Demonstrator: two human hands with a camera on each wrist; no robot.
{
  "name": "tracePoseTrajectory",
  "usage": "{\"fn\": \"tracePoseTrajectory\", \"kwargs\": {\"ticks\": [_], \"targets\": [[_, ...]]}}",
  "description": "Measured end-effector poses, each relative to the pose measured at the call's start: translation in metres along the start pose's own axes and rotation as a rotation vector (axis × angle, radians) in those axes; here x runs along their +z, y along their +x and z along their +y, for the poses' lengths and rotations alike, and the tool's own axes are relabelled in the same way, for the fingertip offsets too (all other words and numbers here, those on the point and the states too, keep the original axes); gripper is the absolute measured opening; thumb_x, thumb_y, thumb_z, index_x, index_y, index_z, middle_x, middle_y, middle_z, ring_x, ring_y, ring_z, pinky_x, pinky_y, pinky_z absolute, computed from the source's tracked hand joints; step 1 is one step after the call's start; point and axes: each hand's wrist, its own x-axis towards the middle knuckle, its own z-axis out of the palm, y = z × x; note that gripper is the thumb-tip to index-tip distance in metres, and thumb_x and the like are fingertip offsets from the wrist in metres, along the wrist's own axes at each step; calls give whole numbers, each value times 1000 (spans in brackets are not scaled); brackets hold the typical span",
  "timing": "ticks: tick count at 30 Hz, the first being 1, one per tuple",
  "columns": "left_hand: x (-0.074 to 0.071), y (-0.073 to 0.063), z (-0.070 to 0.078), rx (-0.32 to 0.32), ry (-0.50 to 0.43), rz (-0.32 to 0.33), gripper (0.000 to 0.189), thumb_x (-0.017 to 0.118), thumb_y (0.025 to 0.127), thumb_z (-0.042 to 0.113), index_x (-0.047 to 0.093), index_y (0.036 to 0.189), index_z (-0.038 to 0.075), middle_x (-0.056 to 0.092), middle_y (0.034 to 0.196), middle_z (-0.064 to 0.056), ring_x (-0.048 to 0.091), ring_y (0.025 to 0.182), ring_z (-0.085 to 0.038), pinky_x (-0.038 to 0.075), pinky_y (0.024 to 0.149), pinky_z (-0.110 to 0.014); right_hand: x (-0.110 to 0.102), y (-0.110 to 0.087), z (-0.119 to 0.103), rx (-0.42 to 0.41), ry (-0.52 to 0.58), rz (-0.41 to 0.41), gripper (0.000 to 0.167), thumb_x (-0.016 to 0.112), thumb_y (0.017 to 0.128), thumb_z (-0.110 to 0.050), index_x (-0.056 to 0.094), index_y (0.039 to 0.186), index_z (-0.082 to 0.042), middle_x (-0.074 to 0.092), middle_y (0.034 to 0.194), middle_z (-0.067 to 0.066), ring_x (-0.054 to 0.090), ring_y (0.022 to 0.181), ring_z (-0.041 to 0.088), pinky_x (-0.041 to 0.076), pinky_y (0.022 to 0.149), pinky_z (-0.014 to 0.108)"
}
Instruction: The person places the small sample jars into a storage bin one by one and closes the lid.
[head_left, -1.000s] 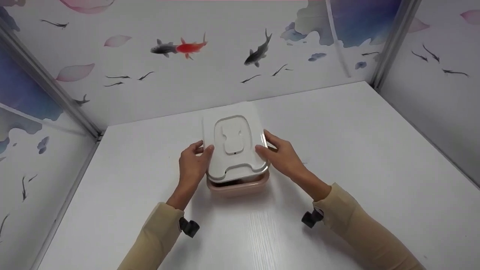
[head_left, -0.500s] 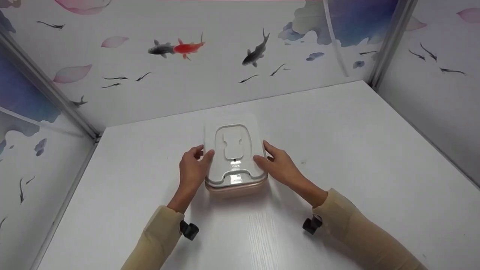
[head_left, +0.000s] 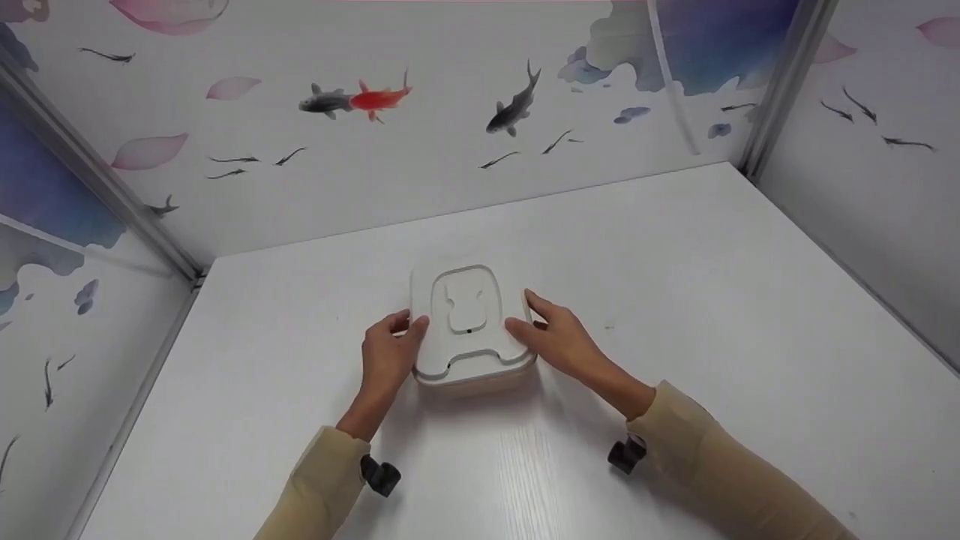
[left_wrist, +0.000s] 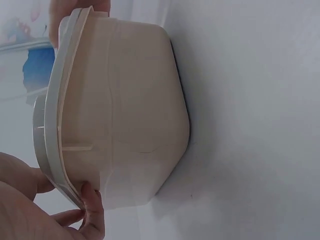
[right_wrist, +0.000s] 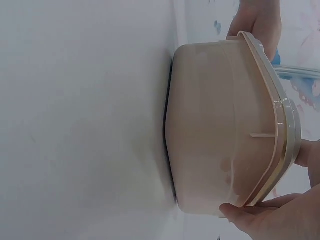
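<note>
A white lid [head_left: 466,345] with a raised oval and a small tab shape lies flat on top of a pale pink plastic storage box [head_left: 480,388]. My left hand [head_left: 390,354] grips the lid's left edge, thumb on top and fingers under the rim. At the opposite edge, my right hand [head_left: 564,343] holds the lid in the same way. In the left wrist view, the box wall [left_wrist: 140,95] stands upright on the table below the rim. The right wrist view shows the lid's edge [right_wrist: 290,127] sitting along the box rim. The box's inside is hidden.
The box rests on a white table [head_left: 675,285]. Behind it rises a panel [head_left: 420,165] printed with fish and petals, with further printed panels at the left and right. A small black wrist camera [head_left: 380,475] hangs below the left sleeve.
The lid has come down onto the box, with both hands lowering it toward me. The gap that showed the dark inside at the front is covered.
</note>
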Motion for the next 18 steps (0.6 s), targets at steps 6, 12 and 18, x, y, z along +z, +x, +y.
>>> {"fn": "tracePoseTrajectory", "kwargs": {"ticks": [6, 12, 18], "targets": [[-1, 1, -6, -22, 16, 3, 52, 63, 99, 33, 55, 142, 5, 62, 131, -17, 62, 113, -26, 54, 89, -32, 2, -2, 5, 32, -17, -6, 82, 64, 98, -43, 23, 159, -6, 26, 165, 13, 43, 143, 36, 43, 111, 45], [-5, 2, -9, -37, 15, -16, 51, 64, 99, 33, 56, 142, 6, 63, 126, -16, 60, 99, -20, 51, 77, -22, 3, -2, 9, 21, -22, -17, 83, 64, 96, -47, 24, 159, -9, 28, 165, 11, 38, 147, 32, 39, 114, 44], [-19, 14, -5, -43, 45, -129, 56, 54, 103, 42, 55, 141, 1, 65, 127, -19, 68, 104, -24, 58, 78, -27, -9, 2, 9, 42, -91, 15, 78, 55, 98, -57, 35, 156, -11, 37, 161, 14, 36, 149, 34, 34, 118, 50]]}}
